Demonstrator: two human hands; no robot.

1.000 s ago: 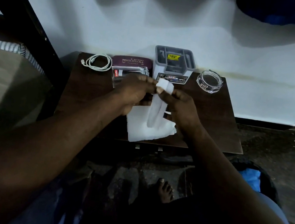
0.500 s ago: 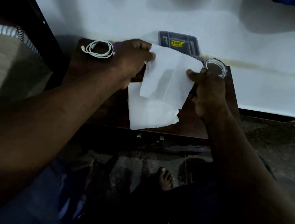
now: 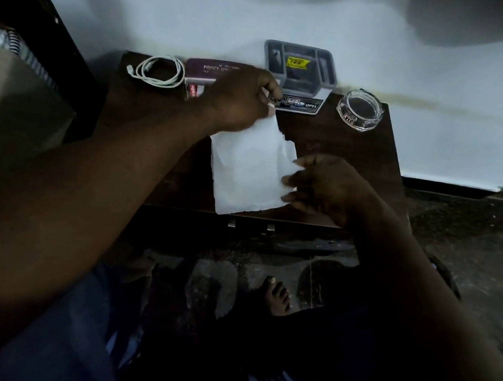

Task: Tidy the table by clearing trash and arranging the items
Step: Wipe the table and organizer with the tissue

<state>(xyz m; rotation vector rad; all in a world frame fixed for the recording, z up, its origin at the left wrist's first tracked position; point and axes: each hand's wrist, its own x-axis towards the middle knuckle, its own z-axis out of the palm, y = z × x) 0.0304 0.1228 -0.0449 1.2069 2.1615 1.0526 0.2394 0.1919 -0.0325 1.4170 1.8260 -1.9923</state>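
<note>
**Q:** What sits at the upper left of the table?

**A:** A coiled cable and a maroon case, pushed back against the wall, likely to keep the front free.

**Q:** And the hands?

**A:** At centre frame, the left hand pinches the top corner of a paper sheet and lifts that end off the wood. Lower right, the right hand curls its fingers on the sheet's right edge, apparently steadying it to fold or bunch as trash.

**Q:** Further right?

**A:** A grey organiser and a glass ashtray stand at the back.
</note>
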